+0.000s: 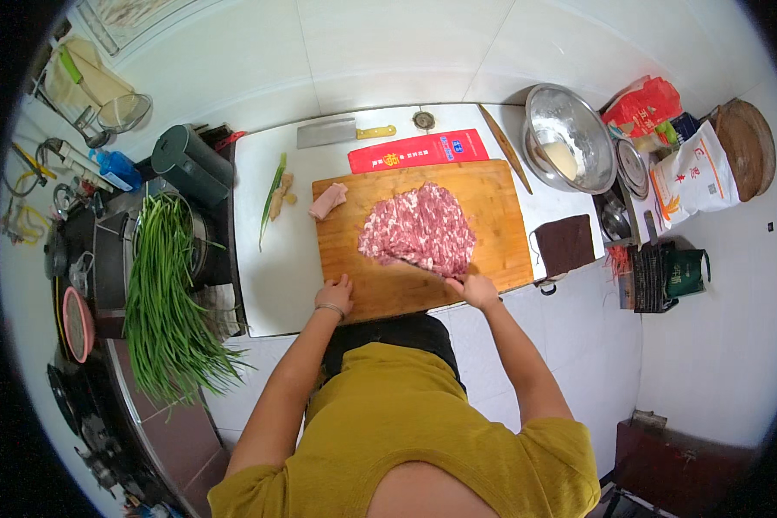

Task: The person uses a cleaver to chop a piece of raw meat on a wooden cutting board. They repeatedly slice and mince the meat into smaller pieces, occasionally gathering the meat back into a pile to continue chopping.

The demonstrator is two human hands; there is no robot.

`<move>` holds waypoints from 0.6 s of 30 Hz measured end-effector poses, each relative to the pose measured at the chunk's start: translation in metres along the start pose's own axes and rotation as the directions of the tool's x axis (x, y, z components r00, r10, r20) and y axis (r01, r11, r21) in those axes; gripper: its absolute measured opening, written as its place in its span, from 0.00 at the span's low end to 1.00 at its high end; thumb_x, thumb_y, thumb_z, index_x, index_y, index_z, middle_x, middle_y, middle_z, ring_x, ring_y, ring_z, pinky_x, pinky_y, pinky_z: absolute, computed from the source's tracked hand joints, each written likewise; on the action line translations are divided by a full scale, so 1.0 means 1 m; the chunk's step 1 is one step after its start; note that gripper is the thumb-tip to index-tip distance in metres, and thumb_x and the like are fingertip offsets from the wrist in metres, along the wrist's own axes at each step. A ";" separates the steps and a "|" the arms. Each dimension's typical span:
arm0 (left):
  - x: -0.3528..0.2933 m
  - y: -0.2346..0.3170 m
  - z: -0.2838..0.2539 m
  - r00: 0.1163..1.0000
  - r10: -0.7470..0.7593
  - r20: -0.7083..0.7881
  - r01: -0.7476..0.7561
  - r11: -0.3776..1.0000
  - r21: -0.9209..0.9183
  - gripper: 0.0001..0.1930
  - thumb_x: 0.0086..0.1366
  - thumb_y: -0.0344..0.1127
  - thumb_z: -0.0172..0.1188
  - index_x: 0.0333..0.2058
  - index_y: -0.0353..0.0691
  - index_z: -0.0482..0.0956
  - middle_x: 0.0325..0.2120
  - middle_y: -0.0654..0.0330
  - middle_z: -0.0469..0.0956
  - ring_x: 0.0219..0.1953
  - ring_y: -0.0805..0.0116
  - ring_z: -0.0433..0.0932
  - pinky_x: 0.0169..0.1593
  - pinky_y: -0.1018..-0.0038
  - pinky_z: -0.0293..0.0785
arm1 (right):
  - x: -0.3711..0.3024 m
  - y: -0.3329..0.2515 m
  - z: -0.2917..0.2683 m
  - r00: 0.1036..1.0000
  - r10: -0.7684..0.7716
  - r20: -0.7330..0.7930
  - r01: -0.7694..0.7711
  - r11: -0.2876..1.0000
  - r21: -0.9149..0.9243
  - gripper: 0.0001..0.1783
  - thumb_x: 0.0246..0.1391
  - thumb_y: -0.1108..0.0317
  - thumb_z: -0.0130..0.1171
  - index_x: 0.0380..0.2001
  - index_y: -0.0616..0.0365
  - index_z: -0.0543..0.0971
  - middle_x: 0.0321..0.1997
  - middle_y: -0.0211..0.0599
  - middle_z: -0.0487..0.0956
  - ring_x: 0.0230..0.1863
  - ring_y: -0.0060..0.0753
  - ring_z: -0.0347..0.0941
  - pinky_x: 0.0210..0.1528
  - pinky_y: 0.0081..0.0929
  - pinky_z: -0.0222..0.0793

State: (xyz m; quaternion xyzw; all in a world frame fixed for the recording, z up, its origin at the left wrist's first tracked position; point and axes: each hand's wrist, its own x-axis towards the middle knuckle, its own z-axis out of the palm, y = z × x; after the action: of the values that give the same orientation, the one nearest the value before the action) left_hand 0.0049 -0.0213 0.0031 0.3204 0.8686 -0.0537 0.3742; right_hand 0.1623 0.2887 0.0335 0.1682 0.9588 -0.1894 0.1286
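Note:
A flattened heap of chopped raw meat (417, 226), pink with white fat, lies in the middle of a wooden cutting board (501, 207). My right hand (475, 292) is closed at the board's near edge round the handle of a knife (423, 268). Its blade shows only as a thin dark line along the near edge of the meat; the handle is hidden in the fist. Fingers stretched out, my left hand (337, 295) rests on the board's near left corner, apart from the meat. A pale pink piece of meat (328, 201) sits at the board's far left.
Behind the board lie a cleaver (328, 133) and a long red packet (419, 151). Ginger (281, 197) and a green onion (273, 198) are left of it. A steel bowl (583, 129) with dough stands far right. Green chives (168, 293) hang over the left side.

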 end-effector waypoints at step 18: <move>0.006 -0.005 0.010 0.999 0.037 0.001 -0.037 0.999 -0.039 0.31 0.55 0.48 0.49 0.55 0.44 0.55 0.59 0.62 0.48 0.55 0.56 0.56 0.55 0.70 0.57 | -0.018 -0.029 -0.127 0.953 0.249 0.174 -0.258 0.364 0.895 0.31 0.52 0.40 0.39 0.12 0.56 0.64 0.07 0.28 0.60 0.05 0.19 0.53 0.08 0.18 0.47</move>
State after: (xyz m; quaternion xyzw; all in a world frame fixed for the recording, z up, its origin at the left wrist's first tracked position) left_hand 0.0048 -0.0260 -0.0084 0.3290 0.8630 -0.0301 0.3822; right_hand 0.1446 0.3100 0.1622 0.3550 0.6625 -0.6578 0.0483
